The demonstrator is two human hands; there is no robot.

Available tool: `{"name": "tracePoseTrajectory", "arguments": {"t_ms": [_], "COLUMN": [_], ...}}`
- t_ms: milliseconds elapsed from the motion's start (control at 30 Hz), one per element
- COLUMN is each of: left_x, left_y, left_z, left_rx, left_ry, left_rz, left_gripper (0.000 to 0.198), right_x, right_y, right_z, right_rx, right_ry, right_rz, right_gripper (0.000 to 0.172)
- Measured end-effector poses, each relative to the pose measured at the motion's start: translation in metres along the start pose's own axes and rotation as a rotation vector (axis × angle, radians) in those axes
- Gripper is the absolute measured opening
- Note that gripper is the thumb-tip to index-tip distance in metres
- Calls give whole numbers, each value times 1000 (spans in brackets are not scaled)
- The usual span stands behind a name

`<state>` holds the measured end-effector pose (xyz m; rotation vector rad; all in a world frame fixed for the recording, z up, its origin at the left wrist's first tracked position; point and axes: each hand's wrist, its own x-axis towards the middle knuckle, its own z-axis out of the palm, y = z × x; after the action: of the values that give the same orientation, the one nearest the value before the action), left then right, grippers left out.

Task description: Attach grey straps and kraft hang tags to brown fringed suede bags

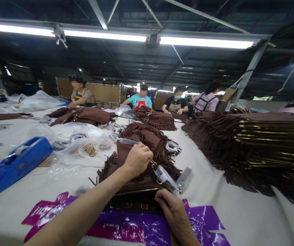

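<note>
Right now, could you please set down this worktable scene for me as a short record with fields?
Left hand: fingers curled shut beside a gold clasp; their exact grip is hidden
Right hand: fingers at the edge of the bag's opening
Bag: brown, gold zipper open
Under the hands: purple plastic
Table's left side: blue tape dispenser
Table's right side: tall stack of brown fringed bags
Background: several people across the table
</note>
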<state>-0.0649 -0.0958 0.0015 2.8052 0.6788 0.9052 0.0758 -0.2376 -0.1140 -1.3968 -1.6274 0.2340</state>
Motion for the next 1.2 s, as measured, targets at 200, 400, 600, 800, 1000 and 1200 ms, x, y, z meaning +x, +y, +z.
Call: {"name": "tracePoseTrajectory", "arguments": {"t_ms": [200, 400, 600, 800, 1000, 1200], "left_x": [-10, -31, -49, -55, -60, -61], "left_y": [7, 9, 7, 14, 24, 25], "left_z": [10, 31, 38, 37, 34, 34], "left_rx": [-728, -1075, -1239, -1146, -813, -752], "left_ry": [-95, -128, -187, -133, -163, -162], "left_rz": [-269, -462, -526, -423, -201, -144], "left_gripper": [10, 24, 34, 23, 23, 24], "right_x": [0, 0, 3, 7, 5, 6], "right_y": [-8, -2, -9, -14, -7, -7], "right_z": [0, 1, 2, 4, 6, 5], "right_rx": [177, 418, 471, 578, 598, 567], "right_ry": [98, 122, 164, 180, 160, 147], "right_rz": [190, 353, 381, 409, 379, 361], "right_gripper": [22, 25, 24, 26, 29, 28]}}
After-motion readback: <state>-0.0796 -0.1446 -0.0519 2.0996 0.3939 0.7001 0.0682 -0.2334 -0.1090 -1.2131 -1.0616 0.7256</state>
